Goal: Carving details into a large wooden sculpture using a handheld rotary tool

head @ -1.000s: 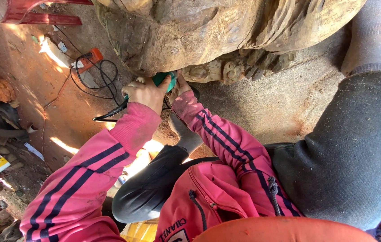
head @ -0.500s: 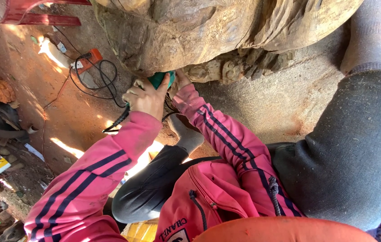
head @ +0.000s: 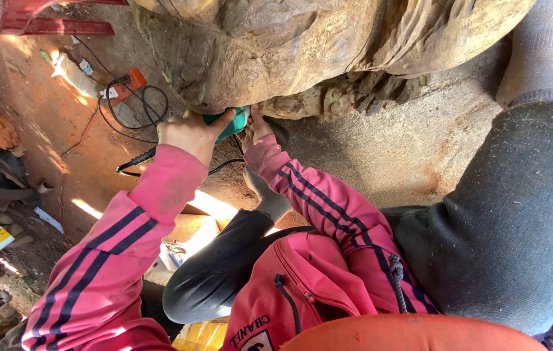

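Tool: green power tool (head: 234,121), upper centre of frame, pressed under the big carved wood block (head: 302,45)
Left hand (head: 192,133): our grip wrapped around tool body
Right hand (head: 255,128): grip mostly hidden, we cannot tell
Progress: we judge carving well shaped, small lower figures (head: 328,101) rough, finishing left
Cord: black cable (head: 140,107) coiled on floor, upper left

Head view — steeply downward, close

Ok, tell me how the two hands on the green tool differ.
The left hand wraps over the body of the green power tool, its back in full view; the right hand sits at the tool's far end, mostly hidden against the large carved wood piece. The left hand is in brighter light, the right hand in shadow. Both come out of pink striped sleeves and touch the tool.
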